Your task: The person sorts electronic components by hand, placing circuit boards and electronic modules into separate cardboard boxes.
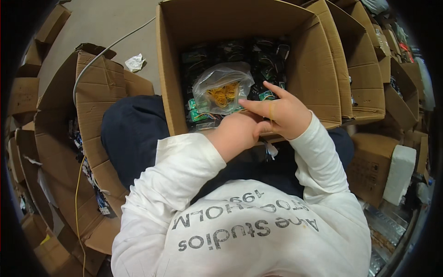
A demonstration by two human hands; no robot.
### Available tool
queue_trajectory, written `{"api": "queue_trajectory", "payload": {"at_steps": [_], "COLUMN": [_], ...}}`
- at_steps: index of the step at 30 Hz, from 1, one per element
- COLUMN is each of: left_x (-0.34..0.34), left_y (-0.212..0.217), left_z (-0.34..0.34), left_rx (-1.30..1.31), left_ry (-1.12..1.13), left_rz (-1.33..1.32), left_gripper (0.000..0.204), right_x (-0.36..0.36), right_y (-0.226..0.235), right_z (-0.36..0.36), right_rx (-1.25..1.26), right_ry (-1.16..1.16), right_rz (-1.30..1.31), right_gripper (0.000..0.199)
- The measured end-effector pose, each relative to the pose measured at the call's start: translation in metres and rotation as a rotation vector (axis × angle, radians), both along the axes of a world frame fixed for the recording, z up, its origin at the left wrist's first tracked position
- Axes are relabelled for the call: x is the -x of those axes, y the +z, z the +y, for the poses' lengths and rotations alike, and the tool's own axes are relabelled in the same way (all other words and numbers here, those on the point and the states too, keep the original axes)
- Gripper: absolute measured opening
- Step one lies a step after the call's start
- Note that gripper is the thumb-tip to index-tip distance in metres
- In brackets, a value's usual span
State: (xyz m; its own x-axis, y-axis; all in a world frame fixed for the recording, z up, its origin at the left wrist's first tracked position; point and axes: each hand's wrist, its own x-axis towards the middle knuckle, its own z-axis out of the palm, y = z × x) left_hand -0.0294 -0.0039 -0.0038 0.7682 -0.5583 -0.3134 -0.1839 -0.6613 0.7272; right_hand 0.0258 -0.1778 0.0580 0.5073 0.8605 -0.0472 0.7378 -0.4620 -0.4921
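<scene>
My two hands meet over the near edge of a cardboard box. My left hand is curled, its fingertips hidden behind the right; what it grips cannot be made out. Under the hands hangs a white tag-like piece with dark strands. My right hand has fingers stretched apart, its thumb against the left hand. A yellow rubber band loops around its fingers. Inside the box, a clear plastic bag of yellow rubber bands lies open on dark devices with green circuit boards and thin wires.
More open cardboard boxes stand at left and right, some with wired parts inside. A white foam block leans by a closed carton. A grey cable arcs over the left box. Crumpled paper lies on the floor.
</scene>
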Motion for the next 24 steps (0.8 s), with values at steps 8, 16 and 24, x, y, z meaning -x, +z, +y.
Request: {"api": "queue_trajectory", "payload": {"at_steps": [8, 16, 24], "left_x": [-0.005, -0.030, -0.033], "left_y": [0.016, 0.051, 0.049], "left_z": [-0.019, 0.009, 0.008], "left_rx": [0.048, 1.042, 0.544], "left_ry": [-0.088, 0.035, -0.089], "left_rz": [-0.455, 0.820, 0.935], "left_gripper": [0.016, 0.033, 0.032], "right_x": [-0.054, -0.046, -0.016], "right_y": [-0.020, 0.018, 0.043], "right_z": [-0.063, -0.093, -0.089], "right_rx": [-0.124, -0.679, 0.007], "right_ry": [-0.568, -0.396, -0.068], "right_rz": [0.494, 0.758, 0.195], "right_gripper": [0.039, 0.113, 0.113]}}
